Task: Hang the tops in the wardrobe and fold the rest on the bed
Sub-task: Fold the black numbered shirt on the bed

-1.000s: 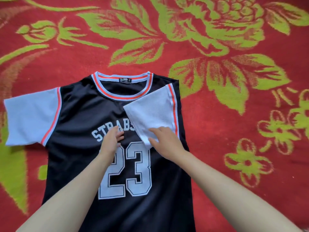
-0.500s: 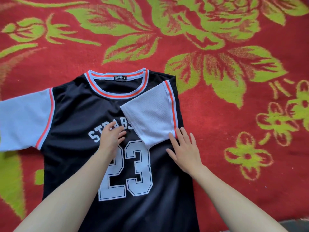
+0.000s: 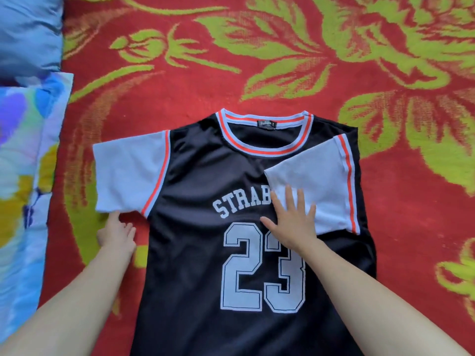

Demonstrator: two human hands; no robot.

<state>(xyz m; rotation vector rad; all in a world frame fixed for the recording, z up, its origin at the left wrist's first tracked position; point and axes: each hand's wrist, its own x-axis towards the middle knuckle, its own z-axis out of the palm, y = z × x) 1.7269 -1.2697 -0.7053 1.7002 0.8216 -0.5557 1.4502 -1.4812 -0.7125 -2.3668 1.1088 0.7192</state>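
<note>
A black jersey (image 3: 195, 253) with white sleeves, orange stripes and the number 23 lies face up on the red bedspread (image 3: 205, 80). Its right sleeve (image 3: 318, 181) is folded inward over the chest. The left sleeve (image 3: 128, 173) lies spread out flat. My right hand (image 3: 293, 222) presses flat on the chest, its straight fingers lying over the edge of the folded sleeve. My left hand (image 3: 115, 235) rests on the bedspread just below the left sleeve, with its thumb touching the sleeve's lower hem and its fingers loose.
A blue pillow (image 3: 28, 32) and a blue, yellow and white floral cloth (image 3: 23, 176) lie along the left edge. The red bedspread with its green flower pattern stretches beyond the jersey at the top and right.
My left hand left the chest lettering and moved out to the left sleeve's lower hem. My right hand slid from the jersey's right side onto the folded sleeve. The view shifted left.
</note>
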